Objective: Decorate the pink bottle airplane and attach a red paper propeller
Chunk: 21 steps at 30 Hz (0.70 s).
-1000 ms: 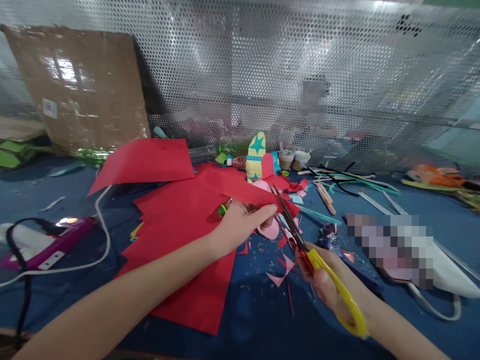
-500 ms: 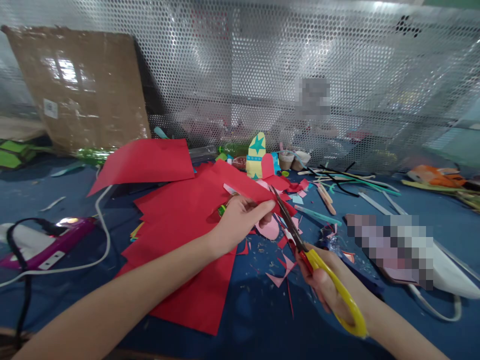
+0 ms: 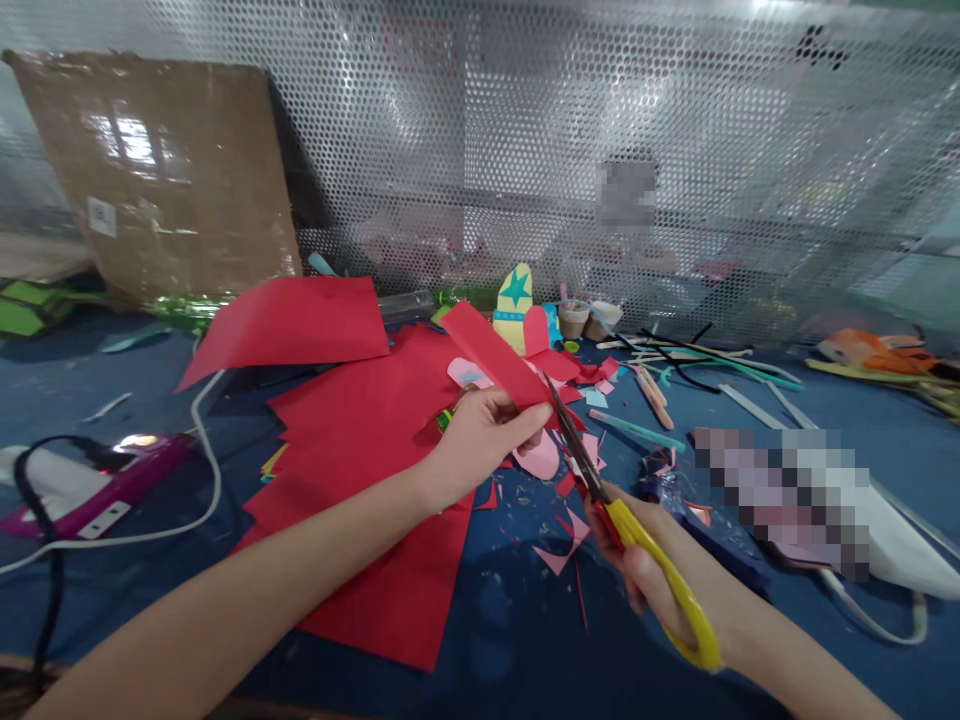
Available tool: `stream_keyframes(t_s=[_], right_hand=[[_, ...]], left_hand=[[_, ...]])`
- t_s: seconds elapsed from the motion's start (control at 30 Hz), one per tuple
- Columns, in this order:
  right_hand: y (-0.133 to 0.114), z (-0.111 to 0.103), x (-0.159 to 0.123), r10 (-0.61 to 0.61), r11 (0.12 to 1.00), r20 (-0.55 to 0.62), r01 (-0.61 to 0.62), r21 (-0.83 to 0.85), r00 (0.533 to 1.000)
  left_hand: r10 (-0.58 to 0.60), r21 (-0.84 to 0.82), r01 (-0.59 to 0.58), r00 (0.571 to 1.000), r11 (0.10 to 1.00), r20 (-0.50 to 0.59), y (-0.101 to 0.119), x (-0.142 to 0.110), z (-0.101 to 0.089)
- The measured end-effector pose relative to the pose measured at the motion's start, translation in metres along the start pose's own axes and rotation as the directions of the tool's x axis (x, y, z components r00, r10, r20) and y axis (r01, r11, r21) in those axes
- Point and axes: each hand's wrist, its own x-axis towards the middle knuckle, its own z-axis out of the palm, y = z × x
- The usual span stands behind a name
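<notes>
Pinched in my left hand (image 3: 491,440) is a red paper strip (image 3: 495,355), its long end angled up and to the left. My right hand (image 3: 645,560) grips scissors (image 3: 664,580) with yellow and red handles. Their dark blades (image 3: 574,430) meet the strip just beside my left fingertips and look nearly closed. Beneath my left forearm lie several red paper sheets (image 3: 360,480). A pink paper piece (image 3: 538,458) shows under my left hand, and part of a small bottle with a green cap (image 3: 444,420) peeks out beside it.
Pink and red scraps (image 3: 562,540) litter the blue table. Behind stands a yellow paper shape with a teal star (image 3: 514,290). A phone (image 3: 750,490) lies at right, a purple power strip (image 3: 112,495) with a white cable at left. Cardboard (image 3: 172,180) leans against perforated metal.
The red strip has turned in my left hand, its far end swinging from the left up toward the back. A pink piece behind it has come into sight. Both hands stay nearly in place.
</notes>
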Motion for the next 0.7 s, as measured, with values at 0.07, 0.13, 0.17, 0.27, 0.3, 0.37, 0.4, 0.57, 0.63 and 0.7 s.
stream_keyframes(t_s=[0.07,0.13,0.17,0.27,0.3,0.37,0.4,0.57,0.63,0.7], right_hand=[[0.0008,0.0016,-0.0013,-0.007,1.0,-0.015,0.007,-0.017,1.0],[-0.0004,0.002,-0.0023,-0.018,0.999,-0.013,0.017,-0.027,1.0],[-0.0016,0.0018,-0.0026,-0.021,0.999,-0.008,0.021,-0.03,1.0],[-0.0051,0.0005,-0.0027,-0.013,0.999,0.02,0.014,-0.047,1.0],[-0.0056,0.0001,-0.0026,-0.006,0.999,0.027,0.008,-0.052,1.0],[-0.005,-0.0003,-0.0026,0.01,0.999,0.04,-0.008,-0.051,0.999],[-0.0042,-0.0003,-0.0026,0.018,0.999,0.043,-0.016,-0.046,0.999],[-0.0024,0.0008,-0.0018,0.03,1.0,0.033,-0.029,-0.006,0.999],[-0.0035,0.0014,-0.0003,0.031,0.999,0.022,-0.031,0.012,0.999],[-0.0046,0.002,0.0017,0.035,0.999,0.013,-0.035,0.035,0.999]], left_hand=[[-0.01,0.002,0.01,1.0,1.0,0.007,0.0003,-0.0009,0.0002],[-0.022,0.002,0.022,1.0,1.0,0.01,0.0008,-0.0017,0.0008],[-0.027,0.002,0.027,1.0,1.0,0.011,0.0012,-0.0021,0.0012],[-0.043,0.003,0.043,0.999,0.999,0.017,0.0031,-0.003,0.0028],[-0.047,0.003,0.047,0.999,0.999,0.02,0.0039,-0.0033,0.0033],[-0.051,0.002,0.051,0.998,0.999,0.025,0.0054,-0.0039,0.0039],[-0.052,0.002,0.052,0.998,0.999,0.026,0.006,-0.0041,0.0041],[-0.058,0.0,0.058,0.998,0.998,0.026,0.0066,-0.0043,0.0039],[-0.06,-0.004,0.06,0.998,0.998,0.025,0.0063,-0.0042,0.0039],[-0.061,-0.009,0.061,0.998,0.998,0.025,0.0063,-0.004,0.0041]])
